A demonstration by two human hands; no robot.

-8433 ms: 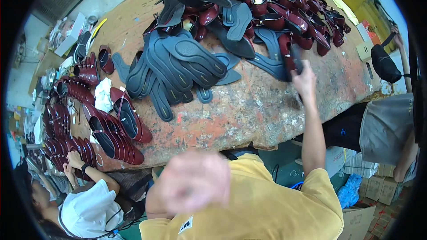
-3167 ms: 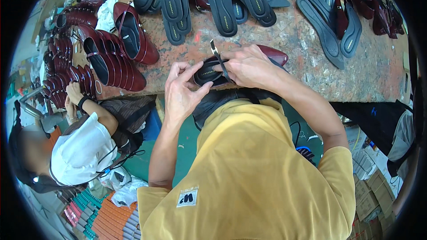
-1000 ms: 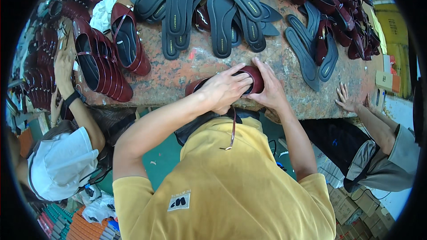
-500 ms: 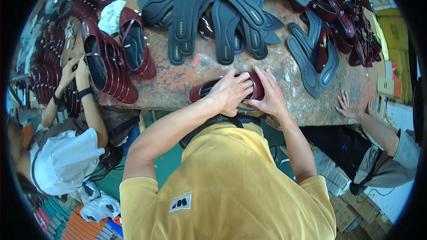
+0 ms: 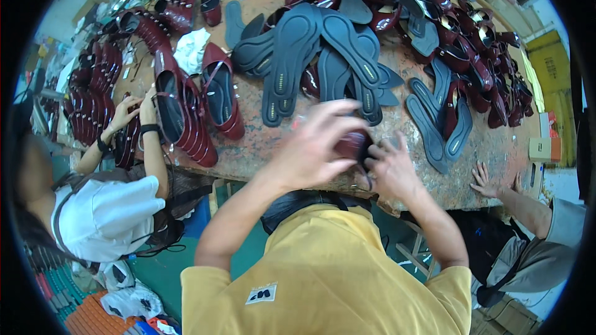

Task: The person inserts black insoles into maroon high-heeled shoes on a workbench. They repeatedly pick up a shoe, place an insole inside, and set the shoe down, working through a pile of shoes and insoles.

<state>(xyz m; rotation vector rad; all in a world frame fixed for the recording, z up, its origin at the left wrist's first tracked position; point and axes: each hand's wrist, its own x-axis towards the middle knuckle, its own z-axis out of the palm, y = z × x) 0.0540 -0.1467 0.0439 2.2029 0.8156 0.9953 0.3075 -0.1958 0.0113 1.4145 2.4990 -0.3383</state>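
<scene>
Maroon shoe sits clasped between left hand and right hand.

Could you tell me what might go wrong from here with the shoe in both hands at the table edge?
1. The dark red shoe is held by the left hand and right hand right over the table edge; a slip could drop it to the floor.
2. The left hand is blurred, so moving fast; it might nudge the grey insoles piled close behind.
</scene>
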